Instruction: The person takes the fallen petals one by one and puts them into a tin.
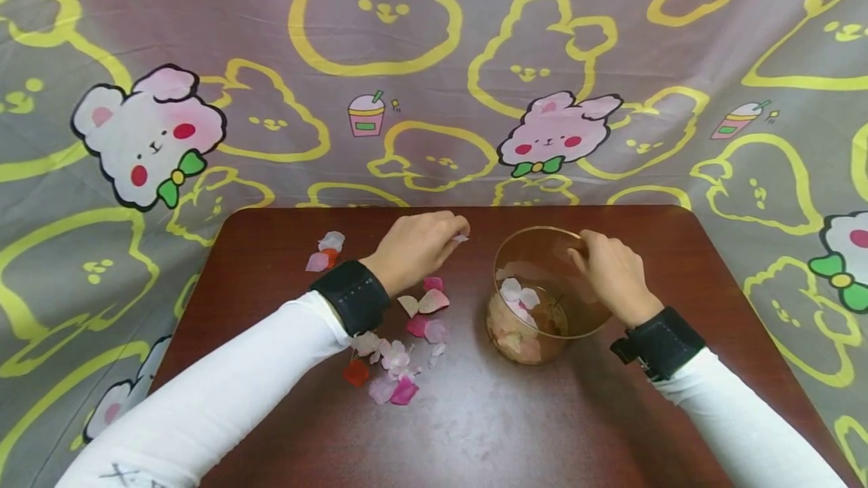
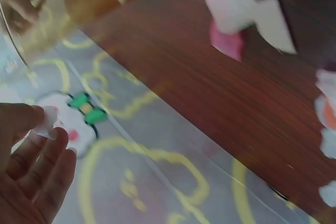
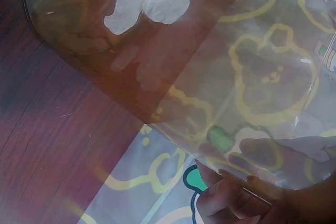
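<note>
My left hand point(image 1: 422, 245) is raised over the table's far middle, left of the container. It pinches a pale petal point(image 2: 46, 123) between thumb and forefinger, as the left wrist view shows. On the right, my right hand point(image 1: 615, 275) grips the rim of a clear amber-tinted container point(image 1: 588, 310), thumb and fingers on either side of the wall. The container stands on the table. Inside it, white and pink petals point(image 1: 518, 296) lie toward its left side; in the right wrist view white petals point(image 3: 165, 3) show through the wall.
Several loose petals, white, pink, magenta and orange-red, lie left of the container, among them a pale pink cluster point(image 1: 395, 356). A smaller group point(image 1: 319, 260) sits farther back at left. The brown table point(image 1: 475, 428) ends at a patterned cloth point(image 1: 434, 96) behind.
</note>
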Available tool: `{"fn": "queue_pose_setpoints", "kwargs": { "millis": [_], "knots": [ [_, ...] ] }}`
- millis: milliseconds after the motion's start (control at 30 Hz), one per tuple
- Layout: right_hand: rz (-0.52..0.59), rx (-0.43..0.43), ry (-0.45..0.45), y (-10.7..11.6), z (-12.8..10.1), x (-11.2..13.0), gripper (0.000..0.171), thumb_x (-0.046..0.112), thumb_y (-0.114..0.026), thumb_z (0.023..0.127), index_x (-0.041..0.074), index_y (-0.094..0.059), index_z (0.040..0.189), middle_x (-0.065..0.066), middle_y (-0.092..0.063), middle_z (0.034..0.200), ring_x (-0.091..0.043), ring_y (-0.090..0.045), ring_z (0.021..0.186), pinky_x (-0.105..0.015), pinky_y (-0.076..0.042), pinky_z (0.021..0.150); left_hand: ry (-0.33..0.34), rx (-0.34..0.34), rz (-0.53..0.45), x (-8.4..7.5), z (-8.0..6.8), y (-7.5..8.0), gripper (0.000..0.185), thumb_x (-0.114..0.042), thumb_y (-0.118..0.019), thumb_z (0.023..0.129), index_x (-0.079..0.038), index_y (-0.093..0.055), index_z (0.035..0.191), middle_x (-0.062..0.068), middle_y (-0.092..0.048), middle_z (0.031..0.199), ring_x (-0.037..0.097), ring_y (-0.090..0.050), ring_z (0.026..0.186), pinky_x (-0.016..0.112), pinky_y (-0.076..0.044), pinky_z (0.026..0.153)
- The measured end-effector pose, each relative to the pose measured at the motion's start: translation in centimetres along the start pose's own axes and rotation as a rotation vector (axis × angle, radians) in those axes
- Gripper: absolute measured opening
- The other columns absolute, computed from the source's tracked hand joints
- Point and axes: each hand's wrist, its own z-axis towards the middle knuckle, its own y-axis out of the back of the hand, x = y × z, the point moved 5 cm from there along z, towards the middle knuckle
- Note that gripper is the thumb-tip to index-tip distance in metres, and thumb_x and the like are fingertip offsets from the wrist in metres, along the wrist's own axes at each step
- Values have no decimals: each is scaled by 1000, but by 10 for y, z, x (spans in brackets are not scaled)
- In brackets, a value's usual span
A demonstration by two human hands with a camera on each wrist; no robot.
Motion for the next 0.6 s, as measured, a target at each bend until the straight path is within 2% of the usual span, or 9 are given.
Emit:
{"fn": "queue_pose_setpoints", "kwargs": {
  "millis": [200,400,600],
  "knots": [
    [9,0,2,1,0,1,20,20,-65,98,8,-59,84,-5,-51,63,-24,-52,57,-34,-34,47,-101,36,17,-40,11,-8,12,-16,-70,96,-16,-71,108,-1,-74,98,14,-71,92,30,-58,76],
    [5,1,-6,1,0,1,20,21,-65,98,8,-59,84,-6,-52,63,-25,-53,56,-34,-34,46,-202,98,92,-74,18,-21,10,-17,-68,97,-18,-72,106,-3,-73,95,11,-69,88,27,-56,72],
    [17,6,-7,-1,-1,0,20,20,-64,98,7,-58,84,-5,-48,61,-22,-48,53,-32,-31,46,-224,160,133,-96,24,-30,10,-16,-64,99,-21,-71,103,-6,-72,94,9,-68,88,27,-55,72]
  ]
}}
